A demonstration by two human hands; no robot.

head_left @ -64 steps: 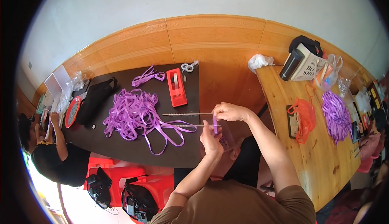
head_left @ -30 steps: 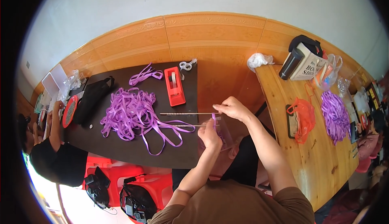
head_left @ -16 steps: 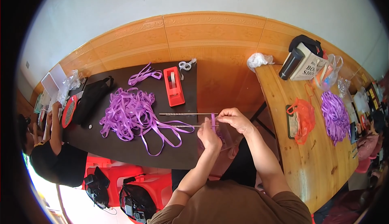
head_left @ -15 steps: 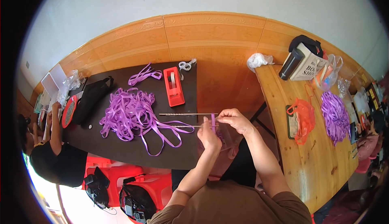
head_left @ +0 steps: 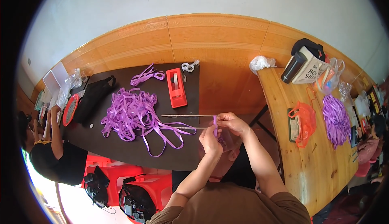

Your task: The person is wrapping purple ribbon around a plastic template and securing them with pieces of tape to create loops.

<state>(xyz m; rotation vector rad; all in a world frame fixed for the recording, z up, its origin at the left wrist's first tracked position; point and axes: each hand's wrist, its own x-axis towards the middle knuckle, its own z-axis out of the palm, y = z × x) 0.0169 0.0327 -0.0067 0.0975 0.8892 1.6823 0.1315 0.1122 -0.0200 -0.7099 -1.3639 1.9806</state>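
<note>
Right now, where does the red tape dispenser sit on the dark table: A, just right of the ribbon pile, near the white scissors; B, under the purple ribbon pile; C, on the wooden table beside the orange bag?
A: the red tape dispenser stands on the dark table right of the purple ribbon pile, with the white scissors just beyond it.

Dark table [head_left: 121,151], landmark = red tape dispenser [head_left: 176,87] near its far right. Just behind the dispenser at the far edge: white-handled scissors [head_left: 189,66]. Left of it: small loop of purple ribbon [head_left: 144,75]. Nearer and left of it: big tangled purple ribbon pile [head_left: 131,116], strands trailing toward the near right edge. Just in front of the dispenser: two thin metal rods [head_left: 186,115], parallel, running right past the table edge. Far left of it: black bag [head_left: 92,97], then red round tray [head_left: 69,109], clear plastic box [head_left: 54,79] at the corner.
</note>
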